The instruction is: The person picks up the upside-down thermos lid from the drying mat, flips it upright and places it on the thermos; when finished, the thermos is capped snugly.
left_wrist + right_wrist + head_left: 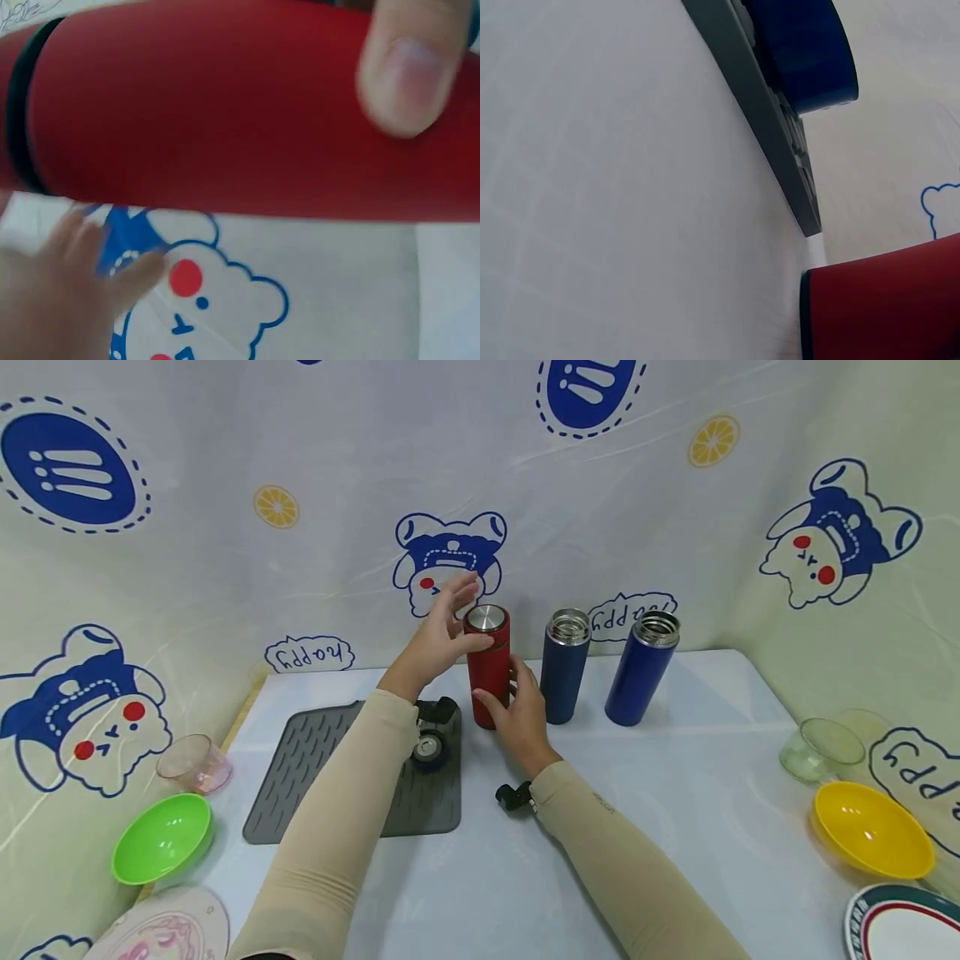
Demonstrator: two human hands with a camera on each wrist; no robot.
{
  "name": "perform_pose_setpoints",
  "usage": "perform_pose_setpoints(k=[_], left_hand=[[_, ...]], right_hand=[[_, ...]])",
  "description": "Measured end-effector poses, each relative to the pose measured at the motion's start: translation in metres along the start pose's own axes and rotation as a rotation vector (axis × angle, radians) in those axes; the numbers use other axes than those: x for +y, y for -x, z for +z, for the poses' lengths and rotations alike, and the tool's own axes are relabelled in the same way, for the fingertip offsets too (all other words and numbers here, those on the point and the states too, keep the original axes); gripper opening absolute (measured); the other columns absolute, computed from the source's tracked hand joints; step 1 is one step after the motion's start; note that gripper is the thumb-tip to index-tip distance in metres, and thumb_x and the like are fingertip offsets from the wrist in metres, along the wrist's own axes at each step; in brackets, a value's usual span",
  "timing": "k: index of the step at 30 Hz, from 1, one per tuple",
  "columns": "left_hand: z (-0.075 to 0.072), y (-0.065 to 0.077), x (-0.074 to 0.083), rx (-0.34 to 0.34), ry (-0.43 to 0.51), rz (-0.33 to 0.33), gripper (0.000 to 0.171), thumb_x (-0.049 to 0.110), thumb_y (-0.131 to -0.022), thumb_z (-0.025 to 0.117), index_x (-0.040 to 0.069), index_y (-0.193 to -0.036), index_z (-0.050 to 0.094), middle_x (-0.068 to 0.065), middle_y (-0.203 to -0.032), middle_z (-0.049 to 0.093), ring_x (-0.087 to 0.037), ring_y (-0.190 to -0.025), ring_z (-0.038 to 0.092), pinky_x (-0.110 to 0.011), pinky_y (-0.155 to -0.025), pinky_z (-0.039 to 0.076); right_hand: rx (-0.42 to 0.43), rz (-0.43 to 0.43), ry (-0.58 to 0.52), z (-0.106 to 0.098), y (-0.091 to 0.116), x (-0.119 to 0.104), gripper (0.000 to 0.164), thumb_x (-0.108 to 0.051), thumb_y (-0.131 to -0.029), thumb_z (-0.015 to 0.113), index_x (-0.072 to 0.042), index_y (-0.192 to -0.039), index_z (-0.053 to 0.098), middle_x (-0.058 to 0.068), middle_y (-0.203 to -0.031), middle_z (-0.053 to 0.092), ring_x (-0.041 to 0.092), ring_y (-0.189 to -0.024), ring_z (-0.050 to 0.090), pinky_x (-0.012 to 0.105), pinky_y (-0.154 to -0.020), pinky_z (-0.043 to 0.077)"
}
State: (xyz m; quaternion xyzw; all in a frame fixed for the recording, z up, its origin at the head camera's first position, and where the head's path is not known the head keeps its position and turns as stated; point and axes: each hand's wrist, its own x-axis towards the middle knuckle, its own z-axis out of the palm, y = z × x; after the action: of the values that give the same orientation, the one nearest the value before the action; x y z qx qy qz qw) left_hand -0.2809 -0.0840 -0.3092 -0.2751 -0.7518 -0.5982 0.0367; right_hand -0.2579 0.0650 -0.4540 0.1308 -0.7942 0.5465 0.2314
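A red thermos (491, 681) with a silver-topped lid (486, 617) stands upright near the back of the table. My right hand (525, 718) grips its lower body, the thumb in front and the fingers round the far side. Up beside the lid is my left hand (442, 635), its fingers spread and the thumb overlapping the thermos's upper part in the head view. In the left wrist view that hand (67, 292) appears blurred, apart from the red body (210, 112). The right wrist view shows only the base end of the thermos (877, 307).
Right of it stand a navy thermos (565, 668) and a blue thermos (641, 672), both lidless. A grey drying mat (300, 777) at left bears a dark round lid (430, 750). Cups (195, 763), a green bowl (161, 839) and a yellow bowl (870, 831) line the sides.
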Motion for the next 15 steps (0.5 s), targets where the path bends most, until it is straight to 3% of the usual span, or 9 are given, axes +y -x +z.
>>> perform_pose_setpoints(k=[2,4,8,11,13,15], left_hand=[[0.001,0.000,-0.003,0.049,-0.045,-0.034,0.078,0.021,-0.079,0.076,0.022,-0.143,0.032,-0.002,-0.135,0.045,-0.021,-0.122,0.043,-0.038,-0.097,0.040],[0.002,-0.003,-0.010,0.078,-0.029,-0.022,0.074,0.021,-0.079,0.077,0.024,-0.140,0.036,-0.002,-0.129,0.052,-0.019,-0.116,0.048,-0.037,-0.096,0.041],[-0.001,-0.009,-0.022,0.041,-0.004,0.038,0.073,0.013,-0.085,0.068,0.033,-0.144,0.029,0.007,-0.139,0.043,-0.013,-0.121,0.045,-0.042,-0.096,0.040],[0.003,-0.011,-0.026,0.063,-0.124,0.058,0.083,0.030,-0.080,0.074,0.036,-0.145,0.024,0.009,-0.140,0.035,-0.014,-0.124,0.040,-0.042,-0.093,0.043],[0.006,-0.010,-0.028,0.094,-0.213,0.051,0.087,0.041,-0.074,0.077,0.034,-0.145,0.028,0.006,-0.134,0.040,-0.013,-0.118,0.043,-0.037,-0.090,0.046],[0.008,-0.009,-0.029,0.106,-0.227,0.053,0.087,0.038,-0.071,0.081,0.031,-0.143,0.032,0.003,-0.127,0.048,-0.014,-0.113,0.047,-0.034,-0.089,0.046]], right_hand=[[-0.002,0.008,-0.005,0.000,0.000,0.000,0.071,-0.035,-0.083,0.071,-0.026,-0.142,0.032,-0.007,-0.131,0.045,0.007,-0.117,0.044,0.034,-0.091,0.044],[-0.002,-0.001,-0.009,0.000,0.000,0.000,0.070,-0.034,-0.083,0.071,-0.026,-0.142,0.033,-0.007,-0.131,0.045,0.007,-0.117,0.044,0.036,-0.091,0.045],[-0.003,-0.010,-0.012,0.001,-0.002,-0.001,0.070,-0.035,-0.083,0.071,-0.027,-0.142,0.033,-0.007,-0.131,0.045,0.008,-0.117,0.044,0.035,-0.091,0.045],[-0.001,0.004,-0.009,0.001,-0.001,0.000,0.070,-0.035,-0.083,0.071,-0.028,-0.142,0.033,-0.008,-0.131,0.045,0.008,-0.117,0.045,0.034,-0.090,0.045],[-0.002,0.012,-0.012,0.001,0.000,0.001,0.070,-0.035,-0.083,0.071,-0.029,-0.142,0.033,-0.009,-0.131,0.045,0.008,-0.117,0.045,0.035,-0.090,0.046],[-0.005,0.006,-0.006,0.001,0.001,0.002,0.070,-0.035,-0.084,0.070,-0.028,-0.142,0.032,-0.008,-0.131,0.045,0.009,-0.117,0.045,0.035,-0.089,0.046]])
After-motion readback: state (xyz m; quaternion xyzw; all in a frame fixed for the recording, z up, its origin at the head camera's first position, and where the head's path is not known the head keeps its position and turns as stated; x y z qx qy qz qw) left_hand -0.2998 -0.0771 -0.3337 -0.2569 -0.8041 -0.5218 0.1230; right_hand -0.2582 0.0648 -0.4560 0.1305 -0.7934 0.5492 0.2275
